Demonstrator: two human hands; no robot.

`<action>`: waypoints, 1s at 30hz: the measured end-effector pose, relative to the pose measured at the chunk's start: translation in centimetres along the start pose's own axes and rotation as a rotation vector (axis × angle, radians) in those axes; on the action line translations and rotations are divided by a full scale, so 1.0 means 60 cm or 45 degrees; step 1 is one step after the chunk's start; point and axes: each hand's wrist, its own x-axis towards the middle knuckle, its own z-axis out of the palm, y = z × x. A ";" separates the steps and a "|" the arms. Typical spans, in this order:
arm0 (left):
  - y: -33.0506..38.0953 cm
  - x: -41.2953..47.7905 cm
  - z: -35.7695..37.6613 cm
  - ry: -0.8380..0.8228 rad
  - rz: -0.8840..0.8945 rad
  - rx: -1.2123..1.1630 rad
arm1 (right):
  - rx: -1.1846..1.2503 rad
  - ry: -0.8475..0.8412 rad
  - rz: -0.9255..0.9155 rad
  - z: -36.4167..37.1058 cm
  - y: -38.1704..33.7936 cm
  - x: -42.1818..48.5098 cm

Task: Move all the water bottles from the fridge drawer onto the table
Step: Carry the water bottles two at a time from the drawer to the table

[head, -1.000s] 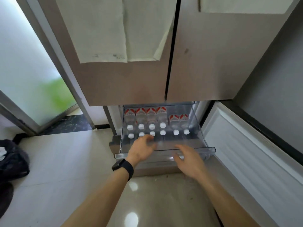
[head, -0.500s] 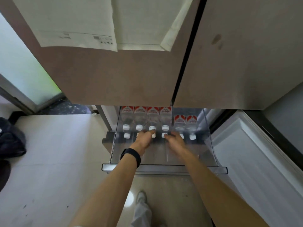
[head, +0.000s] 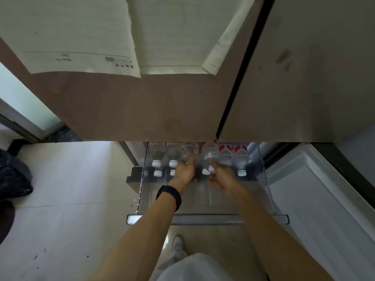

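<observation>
Since the previous frame, the left hand [head: 184,172] and right hand [head: 222,177], held apart, have each gripped one clear plastic red-labelled water bottle. The left bottle [head: 189,152] and right bottle [head: 210,154] stand raised above the rows at the rear middle of the transparent fridge drawer [head: 207,219]. Count: two gripped bottles, seven visible white caps [head: 156,163].

The drawer [head: 263,219] is clear, glossy plastic. The bottles [head: 241,161] are clear plastic too, with smooth white caps [head: 156,163] and shiny red labels [head: 240,150]. The fridge doors [head: 121,108] look matt, the right one smudged. The papers [head: 81,37] are matt and creased. The floor [head: 71,189] is glossy tile. The watch strap [head: 169,194] is matt black and the trousers [head: 192,266] are pale cloth.
</observation>
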 end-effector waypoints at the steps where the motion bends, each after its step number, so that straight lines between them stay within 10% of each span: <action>1: -0.006 -0.008 -0.001 0.033 0.026 0.066 | -0.013 -0.005 -0.027 -0.009 0.006 -0.013; 12: -0.015 -0.156 -0.064 0.495 0.634 1.302 | -1.089 0.339 -0.458 -0.142 0.059 -0.144; 20: 0.021 -0.163 -0.045 0.222 0.972 1.913 | -1.638 0.281 -0.729 -0.155 0.010 -0.199; 30: 0.044 -0.137 -0.056 -0.050 1.032 1.868 | -1.745 0.155 -0.953 -0.123 0.010 -0.180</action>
